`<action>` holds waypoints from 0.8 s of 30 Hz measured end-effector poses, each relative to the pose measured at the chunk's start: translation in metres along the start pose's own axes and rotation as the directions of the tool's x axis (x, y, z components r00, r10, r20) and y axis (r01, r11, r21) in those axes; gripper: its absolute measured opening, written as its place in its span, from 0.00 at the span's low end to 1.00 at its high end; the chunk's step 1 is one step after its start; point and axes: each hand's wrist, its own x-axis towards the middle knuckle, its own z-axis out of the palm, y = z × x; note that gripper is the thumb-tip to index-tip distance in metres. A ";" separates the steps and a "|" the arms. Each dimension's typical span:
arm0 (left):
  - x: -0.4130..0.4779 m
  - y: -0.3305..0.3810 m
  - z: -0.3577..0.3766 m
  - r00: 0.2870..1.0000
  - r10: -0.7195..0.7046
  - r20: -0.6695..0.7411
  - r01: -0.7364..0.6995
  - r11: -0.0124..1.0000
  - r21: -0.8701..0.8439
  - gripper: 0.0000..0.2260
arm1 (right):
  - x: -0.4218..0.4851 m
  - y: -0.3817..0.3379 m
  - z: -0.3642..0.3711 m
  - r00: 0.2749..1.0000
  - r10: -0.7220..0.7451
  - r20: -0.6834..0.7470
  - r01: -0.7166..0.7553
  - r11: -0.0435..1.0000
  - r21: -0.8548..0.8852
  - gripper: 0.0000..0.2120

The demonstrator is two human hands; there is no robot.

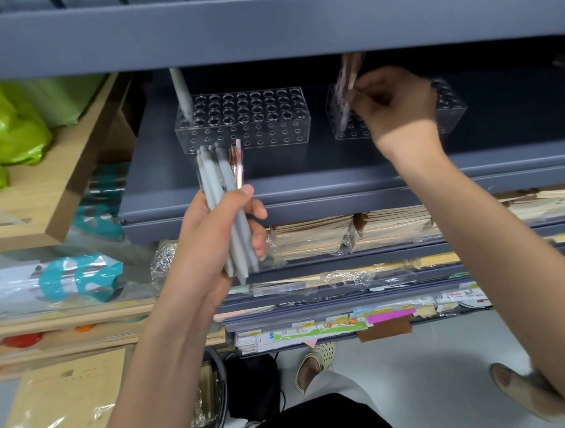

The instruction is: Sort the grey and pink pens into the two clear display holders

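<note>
Our left grip (pixel 212 245) clutches grey pens (pixel 211 178) below the left holder (pixel 242 119); our right grip (pixel 396 104) pinches a pink pen (pixel 347 80) right of it.

Grey pens (pixel 225 215) in the left hand (pixel 211 242): matt, smooth plastic; pink pen (pixel 239 165) beside them: glossy, with a coppery metallic clip; pink pens (pixel 347 83) pinched by the right hand (pixel 396 104): blurred, finish unreadable; left holder (pixel 242 119), above the left hand, and right holder (pixel 450 112), behind the right hand: clear, glossy plastic; shelf (pixel 322 187) between the hands: matt grey, smooth, painted-metal look; paper stacks (pixel 311 237) below the hands: wrapped in crinkled glossy film; left of the left hand: glossy green plastic bags (pixel 19 133); pale matt wood board (pixel 47 203).
</note>
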 end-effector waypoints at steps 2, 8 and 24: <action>-0.001 0.000 0.000 1.000 -0.002 0.005 0.002 1.000 0.005 0.05 | 0.001 0.002 0.000 1.000 0.005 0.029 -0.003 0.999 -0.049 0.05; -0.002 0.000 -0.002 1.000 -0.001 -0.001 0.001 1.000 0.008 0.06 | -0.002 0.001 -0.001 0.999 -0.013 0.034 0.018 0.988 -0.156 0.05; -0.010 0.003 -0.011 0.998 0.003 -0.058 -0.002 1.000 0.021 0.07 | -0.008 0.002 -0.003 1.000 0.016 0.010 -0.015 0.999 -0.043 0.08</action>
